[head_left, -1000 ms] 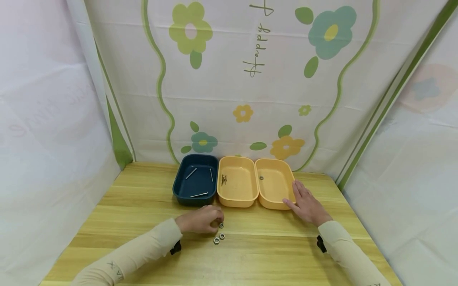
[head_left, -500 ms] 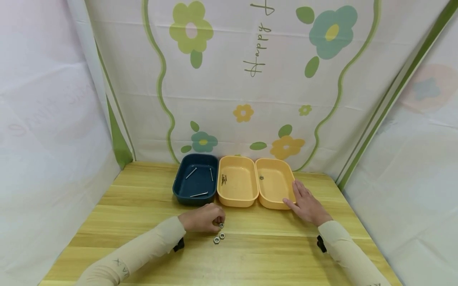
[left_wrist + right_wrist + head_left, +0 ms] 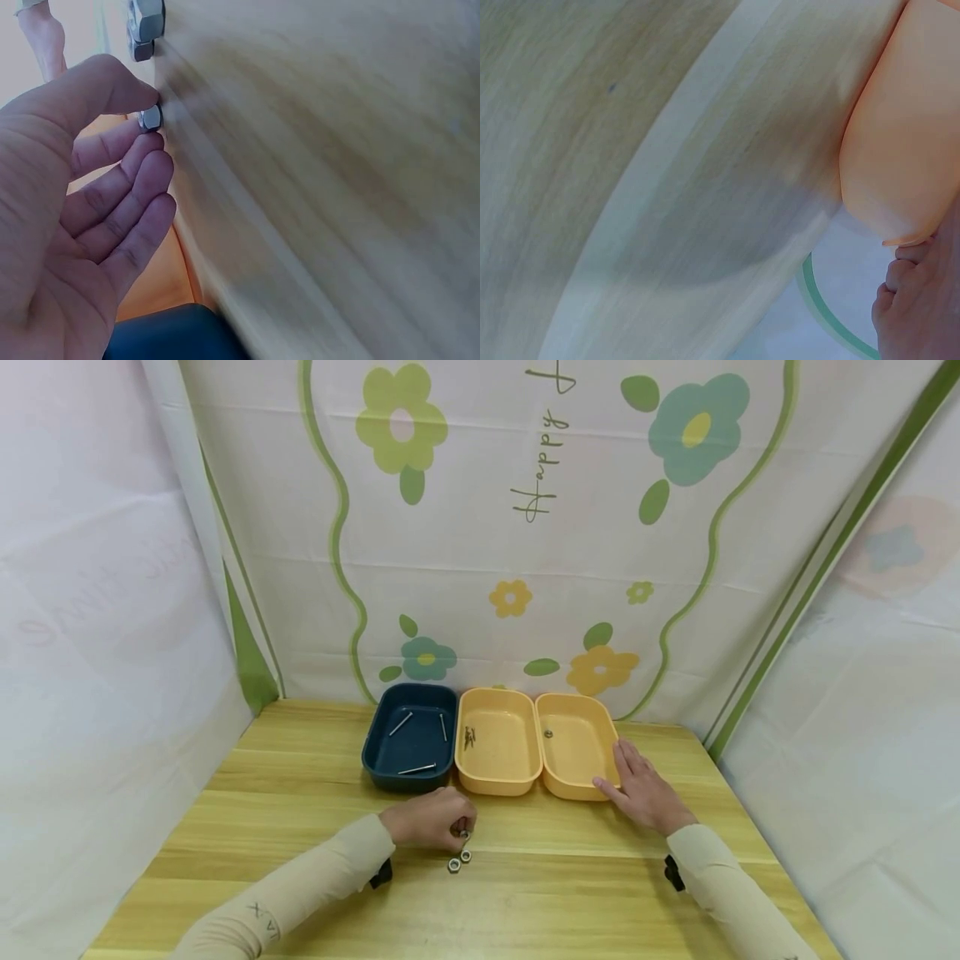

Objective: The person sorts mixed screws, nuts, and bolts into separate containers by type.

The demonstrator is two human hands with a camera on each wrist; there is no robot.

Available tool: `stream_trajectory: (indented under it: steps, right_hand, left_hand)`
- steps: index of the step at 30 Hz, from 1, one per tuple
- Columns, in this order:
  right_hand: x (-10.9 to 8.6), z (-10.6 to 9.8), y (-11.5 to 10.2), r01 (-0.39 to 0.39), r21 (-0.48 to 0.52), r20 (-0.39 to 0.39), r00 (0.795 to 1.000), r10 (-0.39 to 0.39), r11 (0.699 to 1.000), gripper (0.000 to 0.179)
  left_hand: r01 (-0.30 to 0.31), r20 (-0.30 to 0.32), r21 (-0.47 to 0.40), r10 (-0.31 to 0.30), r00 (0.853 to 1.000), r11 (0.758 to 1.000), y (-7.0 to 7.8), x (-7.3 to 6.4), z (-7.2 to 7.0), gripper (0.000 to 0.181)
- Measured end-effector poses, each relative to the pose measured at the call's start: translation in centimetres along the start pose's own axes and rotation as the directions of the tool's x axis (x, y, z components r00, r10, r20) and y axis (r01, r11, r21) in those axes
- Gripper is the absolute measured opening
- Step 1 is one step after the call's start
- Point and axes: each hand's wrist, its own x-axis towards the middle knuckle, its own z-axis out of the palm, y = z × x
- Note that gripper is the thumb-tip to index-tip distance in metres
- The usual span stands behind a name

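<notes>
My left hand (image 3: pixel 431 820) is low over the wooden table, just in front of the trays. Its thumb and index finger pinch a steel hex nut (image 3: pixel 151 118), while the other fingers are loosely bent beside it. Two more hex nuts, a larger one (image 3: pixel 453 865) and a smaller one (image 3: pixel 466 856), lie close together on the table nearer to me. My right hand (image 3: pixel 645 789) rests against the right yellow tray (image 3: pixel 581 768), fingers along its right side and thumb at the near rim. Inside that tray sits one nut (image 3: pixel 548 733).
A dark blue tray (image 3: pixel 408 781) with three long screws stands at the left of the row. The middle yellow tray (image 3: pixel 498 760) holds several small brownish screws (image 3: pixel 469 737). Behind the trays hangs a flower-print cloth (image 3: pixel 450 543).
My left hand has shifted slightly to the right, its fingers now covering more of the nut. The right hand and the trays have stayed in place.
</notes>
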Motion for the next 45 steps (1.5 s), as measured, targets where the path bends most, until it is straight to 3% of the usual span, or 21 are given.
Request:
stream_trajectory:
  steps: [17, 27, 40, 45]
  right_hand:
    - [0.0, -0.1, -0.2, 0.005, -0.002, -0.005, 1.000, -0.005, 1.000, 0.094]
    - [0.0, -0.3, -0.2, 0.002, 0.011, 0.004, 1.000, -0.002, 1.000, 0.094]
    - [-0.1, -0.3, -0.2, 0.011, 0.006, 0.001, 1.000, -0.011, 1.000, 0.093]
    - [-0.2, -0.2, -0.1, 0.010, 0.012, 0.002, 1.000, -0.010, 1.000, 0.094]
  left_hand:
    - [-0.044, -0.053, 0.012, 0.044, 0.998, 0.999, 0.7, 0.0, -0.9, 0.014]
    - [-0.083, -0.079, 0.088, 0.090, 0.993, 0.993, 1.4, 1.9, -3.3, 0.002]
    - [-0.131, -0.118, 0.211, 0.159, 0.980, 0.969, 2.6, 3.9, -5.8, 0.009]
    - [-0.113, -0.109, 0.214, 0.138, 0.984, 0.970, 3.3, 4.9, -6.9, 0.004]
